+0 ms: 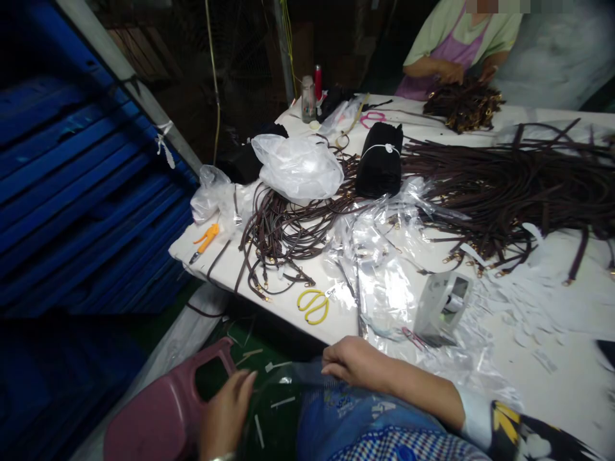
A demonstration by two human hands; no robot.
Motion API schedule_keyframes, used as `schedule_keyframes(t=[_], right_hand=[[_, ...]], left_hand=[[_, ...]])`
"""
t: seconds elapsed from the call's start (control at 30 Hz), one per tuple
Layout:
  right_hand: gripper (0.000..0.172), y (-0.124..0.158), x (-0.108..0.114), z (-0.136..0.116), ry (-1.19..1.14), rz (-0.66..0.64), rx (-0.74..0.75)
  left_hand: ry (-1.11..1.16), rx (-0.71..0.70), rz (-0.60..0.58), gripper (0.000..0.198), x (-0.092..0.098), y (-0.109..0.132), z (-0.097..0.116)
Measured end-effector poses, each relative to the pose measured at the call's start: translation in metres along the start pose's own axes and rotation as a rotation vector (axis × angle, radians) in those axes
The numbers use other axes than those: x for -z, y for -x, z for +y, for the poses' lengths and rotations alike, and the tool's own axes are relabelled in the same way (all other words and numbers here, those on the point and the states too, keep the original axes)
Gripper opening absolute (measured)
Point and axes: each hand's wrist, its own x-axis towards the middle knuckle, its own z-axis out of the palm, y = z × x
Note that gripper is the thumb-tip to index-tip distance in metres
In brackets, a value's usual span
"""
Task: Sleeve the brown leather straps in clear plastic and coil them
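Observation:
Low in the head view, my left hand (228, 410) is closed with thumb and fingers together, slightly blurred, over the pink chair. My right hand (353, 365) is pinched closed at the table's front edge. A clear plastic bag (310, 372), faint against the dark floor, stretches between the two hands. Yellow-handled scissors (313, 307) lie on the table just beyond my right hand. Farther right stands a grey tape dispenser (442, 307), with loose clear plastic bags (384, 282) spread around it.
Dark brown straps with gold clasps (509, 186) cover much of the white table (298, 323). A black roll (379, 160), a white plastic bundle (298, 166) and orange snips (206, 240) lie there too. Across the table, a person (456, 51) handles straps. A pink chair (154, 410) stands lower left.

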Motion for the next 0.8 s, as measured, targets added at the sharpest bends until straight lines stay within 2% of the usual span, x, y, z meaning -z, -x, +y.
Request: schedule_keyframes(t=[0.07,0.1,0.13,0.2,0.3,0.37,0.47,0.63,0.8], right_hand=[[0.026,-0.004,0.001,-0.001,-0.123,-0.061,0.074],[0.028,-0.005,0.004,0.002,-0.207,-0.07,0.073],[0.03,-0.006,0.008,0.01,-0.28,-0.055,0.036],[0.034,-0.009,0.021,0.035,-0.358,0.047,-0.115],[0.038,-0.017,0.048,0.09,-0.27,0.349,-0.371],[0.033,-0.027,0.062,0.126,-0.176,0.523,-0.521],[0.028,-0.05,0.07,0.163,-0.103,0.637,-0.683],[0.023,-0.082,0.072,0.183,-0.205,0.641,-0.752],[0.022,-0.07,0.083,0.18,-0.546,0.744,-0.67]], left_hand=[[0.257,-0.253,-0.298,0.05,-0.038,0.001,0.051],[0.375,-0.321,-0.494,0.054,-0.054,0.001,0.072],[0.449,-0.335,-0.637,0.048,-0.067,0.001,0.087],[0.543,-0.286,-0.782,0.039,-0.087,-0.001,0.102],[0.646,-0.134,-0.734,0.042,-0.105,-0.005,0.096],[0.706,-0.066,-0.679,0.044,-0.112,-0.009,0.088],[0.723,-0.03,-0.6,0.044,-0.119,-0.015,0.086],[0.697,-0.037,-0.552,0.042,-0.124,-0.027,0.095],[0.677,-0.08,-0.509,0.043,-0.124,-0.045,0.1]])
